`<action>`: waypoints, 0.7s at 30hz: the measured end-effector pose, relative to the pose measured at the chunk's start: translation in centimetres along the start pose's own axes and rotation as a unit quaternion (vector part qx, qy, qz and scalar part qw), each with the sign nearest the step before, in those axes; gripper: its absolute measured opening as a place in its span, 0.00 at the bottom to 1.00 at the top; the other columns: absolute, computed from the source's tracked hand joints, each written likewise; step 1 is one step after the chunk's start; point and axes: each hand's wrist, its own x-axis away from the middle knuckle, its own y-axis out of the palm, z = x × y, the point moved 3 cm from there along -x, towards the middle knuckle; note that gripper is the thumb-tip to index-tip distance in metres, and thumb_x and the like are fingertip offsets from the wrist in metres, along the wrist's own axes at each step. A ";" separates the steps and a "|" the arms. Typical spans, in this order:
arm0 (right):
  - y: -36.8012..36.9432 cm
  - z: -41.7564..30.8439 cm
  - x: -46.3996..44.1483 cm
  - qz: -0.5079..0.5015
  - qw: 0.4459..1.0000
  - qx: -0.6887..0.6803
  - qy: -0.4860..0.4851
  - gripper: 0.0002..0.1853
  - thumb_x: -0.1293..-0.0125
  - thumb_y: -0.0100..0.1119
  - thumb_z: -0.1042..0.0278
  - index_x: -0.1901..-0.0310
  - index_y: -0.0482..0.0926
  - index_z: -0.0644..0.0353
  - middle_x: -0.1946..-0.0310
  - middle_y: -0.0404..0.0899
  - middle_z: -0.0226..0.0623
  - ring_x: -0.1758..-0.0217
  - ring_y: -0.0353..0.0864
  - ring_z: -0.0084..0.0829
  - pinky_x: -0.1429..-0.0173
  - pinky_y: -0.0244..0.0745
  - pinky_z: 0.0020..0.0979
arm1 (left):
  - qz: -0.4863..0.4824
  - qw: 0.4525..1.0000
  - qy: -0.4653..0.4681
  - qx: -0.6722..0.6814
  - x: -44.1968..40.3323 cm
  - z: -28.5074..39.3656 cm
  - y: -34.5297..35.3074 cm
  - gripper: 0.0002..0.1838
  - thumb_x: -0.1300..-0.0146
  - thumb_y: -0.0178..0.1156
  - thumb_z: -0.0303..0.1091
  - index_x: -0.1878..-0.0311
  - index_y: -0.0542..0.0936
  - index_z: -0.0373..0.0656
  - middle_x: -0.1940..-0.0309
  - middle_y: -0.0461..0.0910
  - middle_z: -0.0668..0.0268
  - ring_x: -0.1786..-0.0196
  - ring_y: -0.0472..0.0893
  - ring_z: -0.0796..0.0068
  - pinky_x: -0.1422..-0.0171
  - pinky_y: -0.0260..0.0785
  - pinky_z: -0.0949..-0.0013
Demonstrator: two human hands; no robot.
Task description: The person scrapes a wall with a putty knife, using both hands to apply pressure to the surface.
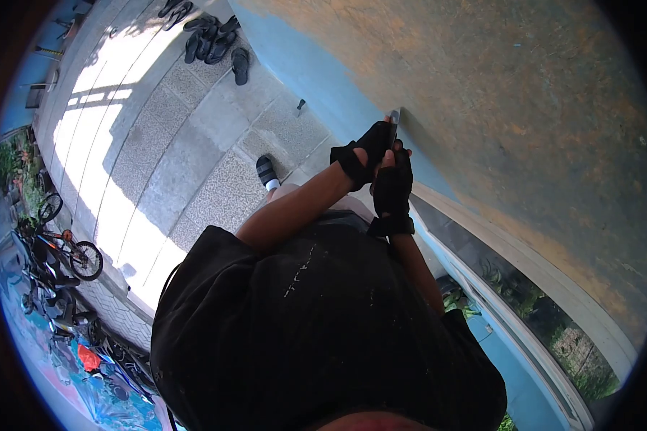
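Note:
Both my hands wear black fingerless gloves and are together in front of my chest, close to the wall (496, 93). My left hand (370, 147) is closed around a thin, flat grey object (394, 123), whose kind I cannot make out. Just below it, my right hand (393, 183) has its fingers bent at the object's lower end, with the thumb up. The object's upper end is near the wall's surface; whether it touches cannot be seen. The wall is light blue low down, with worn brown and grey patches above.
A small dark-handled tool (300, 105) lies on the tiled floor (208, 179) near my sandaled foot (267, 171). Several dark sandals (212, 39) lie by the wall. A bicycle (72, 251) and motorbikes stand at the left. A window ledge (510, 237) runs along the right.

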 end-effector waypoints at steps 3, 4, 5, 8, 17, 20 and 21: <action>-0.2 1.9 -0.1 -0.047 0.981 -0.139 0.130 0.20 0.25 0.45 0.59 0.45 0.72 0.68 0.65 0.76 0.41 0.65 0.76 0.28 0.55 0.71 0.29 | 0.033 0.999 -0.001 0.003 -0.3 -0.5 0.2 0.28 0.31 0.47 0.64 0.75 0.69 0.50 0.77 0.72 0.69 0.55 0.77 0.60 0.55 0.73 0.58; -0.2 1.4 0.1 -0.024 0.988 -0.129 0.080 0.19 0.24 0.45 0.59 0.45 0.73 0.67 0.66 0.76 0.39 0.68 0.75 0.27 0.59 0.71 0.28 | 0.002 1.000 -0.009 0.013 -0.4 -0.8 0.0 0.28 0.31 0.46 0.64 0.76 0.68 0.50 0.77 0.72 0.69 0.56 0.78 0.60 0.55 0.73 0.57; -0.1 0.9 0.0 -0.002 0.993 -0.119 0.029 0.18 0.24 0.45 0.60 0.46 0.73 0.67 0.68 0.76 0.38 0.70 0.74 0.26 0.63 0.71 0.27 | -0.028 0.999 -0.016 0.022 -0.7 -0.8 -0.2 0.28 0.31 0.46 0.64 0.76 0.68 0.50 0.77 0.72 0.68 0.57 0.78 0.61 0.56 0.73 0.57; 1.0 2.5 -0.4 0.023 0.996 0.025 -0.080 0.18 0.24 0.44 0.59 0.45 0.72 0.66 0.69 0.76 0.33 0.72 0.72 0.24 0.65 0.69 0.26 | 0.007 1.000 0.002 -0.014 -0.4 0.5 -0.6 0.28 0.31 0.46 0.64 0.76 0.68 0.50 0.78 0.72 0.68 0.57 0.78 0.60 0.56 0.73 0.56; 1.3 4.4 -0.5 0.021 0.998 -0.022 -0.063 0.18 0.24 0.45 0.58 0.45 0.73 0.65 0.68 0.74 0.33 0.71 0.71 0.21 0.67 0.68 0.25 | 0.024 1.000 -0.003 -0.018 -1.1 0.3 -1.2 0.27 0.31 0.46 0.64 0.74 0.69 0.50 0.79 0.70 0.68 0.57 0.78 0.59 0.57 0.72 0.56; 0.4 3.1 0.2 0.005 0.999 -0.023 -0.032 0.18 0.24 0.45 0.59 0.44 0.73 0.65 0.68 0.73 0.31 0.70 0.71 0.21 0.66 0.68 0.26 | 0.004 1.000 0.014 -0.023 -0.9 -0.3 -1.2 0.28 0.31 0.45 0.65 0.74 0.69 0.50 0.79 0.70 0.68 0.57 0.78 0.58 0.57 0.72 0.56; 0.0 2.2 0.3 -0.003 0.998 -0.059 -0.026 0.18 0.24 0.45 0.59 0.44 0.73 0.65 0.69 0.73 0.31 0.71 0.71 0.22 0.67 0.68 0.27 | -0.017 1.000 -0.003 -0.011 -1.4 -0.7 -1.2 0.27 0.32 0.45 0.67 0.69 0.70 0.52 0.78 0.71 0.67 0.57 0.78 0.59 0.58 0.73 0.55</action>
